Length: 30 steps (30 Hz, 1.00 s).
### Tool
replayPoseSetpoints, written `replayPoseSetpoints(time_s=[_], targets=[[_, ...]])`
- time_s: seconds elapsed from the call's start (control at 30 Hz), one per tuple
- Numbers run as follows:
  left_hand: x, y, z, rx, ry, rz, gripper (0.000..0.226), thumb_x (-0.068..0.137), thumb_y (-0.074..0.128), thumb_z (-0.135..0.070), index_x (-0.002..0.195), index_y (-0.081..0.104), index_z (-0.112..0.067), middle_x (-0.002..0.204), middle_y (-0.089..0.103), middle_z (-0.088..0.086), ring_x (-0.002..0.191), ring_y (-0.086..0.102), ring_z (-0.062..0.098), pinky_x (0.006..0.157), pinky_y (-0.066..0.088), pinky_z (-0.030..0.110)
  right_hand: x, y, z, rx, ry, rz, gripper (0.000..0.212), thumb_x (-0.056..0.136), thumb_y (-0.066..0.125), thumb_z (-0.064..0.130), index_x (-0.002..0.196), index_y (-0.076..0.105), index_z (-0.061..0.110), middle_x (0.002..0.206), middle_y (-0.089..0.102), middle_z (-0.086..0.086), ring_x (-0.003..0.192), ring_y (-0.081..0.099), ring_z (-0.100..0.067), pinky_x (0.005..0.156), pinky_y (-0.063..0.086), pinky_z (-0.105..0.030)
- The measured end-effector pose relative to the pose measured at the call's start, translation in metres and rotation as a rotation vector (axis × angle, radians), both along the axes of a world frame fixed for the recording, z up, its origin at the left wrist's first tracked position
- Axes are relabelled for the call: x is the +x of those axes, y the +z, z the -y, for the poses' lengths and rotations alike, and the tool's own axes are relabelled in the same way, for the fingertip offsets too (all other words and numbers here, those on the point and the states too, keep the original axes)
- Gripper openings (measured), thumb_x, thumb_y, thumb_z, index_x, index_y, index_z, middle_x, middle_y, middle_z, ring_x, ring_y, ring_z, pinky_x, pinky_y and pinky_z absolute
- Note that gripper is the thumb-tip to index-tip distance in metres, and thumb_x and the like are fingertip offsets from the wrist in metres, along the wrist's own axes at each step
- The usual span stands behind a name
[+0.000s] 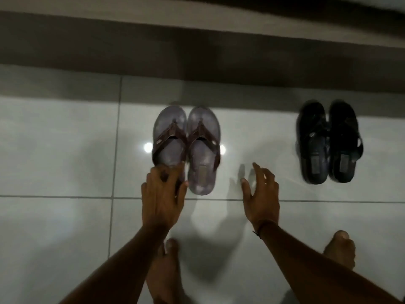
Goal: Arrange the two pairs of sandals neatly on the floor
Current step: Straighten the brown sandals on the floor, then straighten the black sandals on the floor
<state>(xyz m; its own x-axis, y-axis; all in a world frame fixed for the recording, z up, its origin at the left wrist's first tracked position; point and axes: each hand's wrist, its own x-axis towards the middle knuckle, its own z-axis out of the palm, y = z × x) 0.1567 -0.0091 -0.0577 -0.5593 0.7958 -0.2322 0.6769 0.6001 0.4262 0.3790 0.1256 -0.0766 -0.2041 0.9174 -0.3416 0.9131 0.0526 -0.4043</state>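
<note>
Brown pair of sandals (186,148) centre frame, side by side, toes up-frame; black pair (328,141) right of frame, also side by side, well apart from brown; left hand (162,199) over heel of left brown sandal, fingers curled on it; right hand (260,194) fingers spread, holding nothing, above white tile floor (54,150).

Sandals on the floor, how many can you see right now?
4. Two grey sandals with brown straps sit side by side in the middle, the left hand over the left one's heel. Two black sandals sit together at the right.
</note>
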Motion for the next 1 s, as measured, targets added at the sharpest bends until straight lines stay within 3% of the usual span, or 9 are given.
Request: replayPoseSetpoints(time_s=[0.2, 0.3, 0.4, 0.5, 0.63, 0.83, 1.0], targets=[[0.137, 0.008, -0.121, 0.093, -0.239, 0.106, 0.043, 0.103, 0.048, -0.05, 0.141, 0.055, -0.033, 0.13, 0.058, 0.002, 0.111, 0.058, 0.027, 0.092, 0.05, 0.047, 0.151, 0.01, -0.109, 0.175, -0.16, 0.201, 0.048, 0.098, 0.054, 0.042, 0.141, 0.045, 0.024, 0.143, 0.049, -0.019, 0.12, 0.047, -0.046, 0.089, 0.049, -0.057], [0.206, 0.002, -0.182, 0.033, -0.248, 0.217, 0.046, 0.103, 0.046, -0.051, 0.146, 0.05, -0.035, 0.141, 0.054, 0.0, 0.122, 0.054, 0.024, 0.097, 0.05, 0.044, 0.217, 0.007, -0.167, 0.179, -0.183, 0.293, 0.044, 0.097, 0.053, 0.04, 0.138, 0.046, 0.025, 0.146, 0.044, -0.017, 0.129, 0.041, -0.046, 0.092, 0.047, -0.062], [0.263, -0.009, -0.228, 0.013, -0.21, 0.327, 0.051, 0.1, 0.057, -0.043, 0.149, 0.048, -0.03, 0.148, 0.049, 0.002, 0.129, 0.05, 0.026, 0.101, 0.052, 0.044, 0.264, -0.001, -0.208, 0.104, -0.16, 0.269, 0.039, 0.099, 0.053, 0.037, 0.137, 0.05, 0.03, 0.149, 0.041, -0.013, 0.129, 0.042, -0.047, 0.094, 0.047, -0.059], [0.295, -0.024, -0.252, -0.022, -0.095, 0.399, 0.054, 0.098, 0.061, -0.038, 0.149, 0.044, -0.032, 0.152, 0.041, 0.003, 0.133, 0.047, 0.028, 0.102, 0.052, 0.047, 0.286, -0.014, -0.23, 0.02, -0.088, 0.115, 0.041, 0.1, 0.057, 0.029, 0.14, 0.052, 0.03, 0.15, 0.041, -0.012, 0.123, 0.051, -0.044, 0.1, 0.049, -0.053], [0.313, -0.043, -0.266, -0.094, -0.025, 0.383, 0.062, 0.097, 0.061, -0.039, 0.152, 0.033, -0.041, 0.153, 0.035, 0.005, 0.129, 0.045, 0.034, 0.098, 0.054, 0.055, 0.294, -0.03, -0.246, -0.056, -0.006, -0.031, 0.05, 0.101, 0.059, 0.026, 0.149, 0.049, 0.03, 0.146, 0.044, -0.011, 0.118, 0.057, -0.031, 0.095, 0.043, -0.03], [0.314, -0.057, -0.272, -0.153, -0.052, 0.326, 0.077, 0.098, 0.064, -0.029, 0.159, 0.02, -0.044, 0.149, 0.034, 0.007, 0.129, 0.044, 0.035, 0.098, 0.055, 0.051, 0.287, -0.047, -0.257, -0.067, 0.083, -0.029, 0.059, 0.099, 0.062, 0.027, 0.154, 0.042, 0.028, 0.135, 0.051, -0.011, 0.118, 0.052, -0.031, 0.106, 0.049, -0.041], [0.318, -0.057, -0.268, -0.16, -0.059, 0.355, 0.077, 0.099, 0.063, -0.027, 0.16, 0.019, -0.043, 0.147, 0.035, 0.008, 0.127, 0.046, 0.034, 0.098, 0.056, 0.051, 0.291, -0.052, -0.254, -0.063, 0.106, -0.043, 0.06, 0.098, 0.065, 0.027, 0.153, 0.043, 0.03, 0.13, 0.052, -0.008, 0.116, 0.051, -0.028, 0.102, 0.05, -0.039]])
